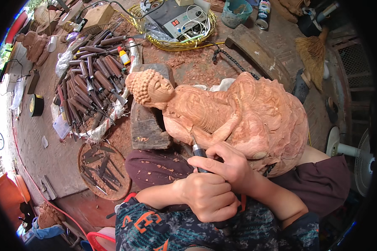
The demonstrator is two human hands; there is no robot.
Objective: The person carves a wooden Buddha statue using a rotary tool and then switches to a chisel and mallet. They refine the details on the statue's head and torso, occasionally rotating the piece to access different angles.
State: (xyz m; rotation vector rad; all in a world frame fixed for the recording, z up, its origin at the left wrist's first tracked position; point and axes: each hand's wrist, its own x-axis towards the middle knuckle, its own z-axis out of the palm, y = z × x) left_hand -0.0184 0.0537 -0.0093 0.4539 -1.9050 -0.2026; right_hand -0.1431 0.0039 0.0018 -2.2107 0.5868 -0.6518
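Observation:
A carved wooden Buddha figure point(205, 106) lies on its back across my lap, its curly-haired head to the left and its broad base to the right. A dark power carving handpiece point(200, 153) with a silver collar has its thin tip at the figure's upper arm. My right hand point(232, 165) grips the front of the handpiece, thumb and fingers closed round it. Below, my left hand point(209, 198) is wrapped in a fist about its rear part, most of which is hidden.
A worn wooden block point(148, 127) props the head. Many wooden-handled chisels point(98, 75) lie at the left. Nearer is a round tray point(125, 190) of dark blades. A control box point(184, 25) sits in a coil of yellow wire behind. A plank point(259, 54), broom point(312, 58) and fan point(362, 163) are rightward.

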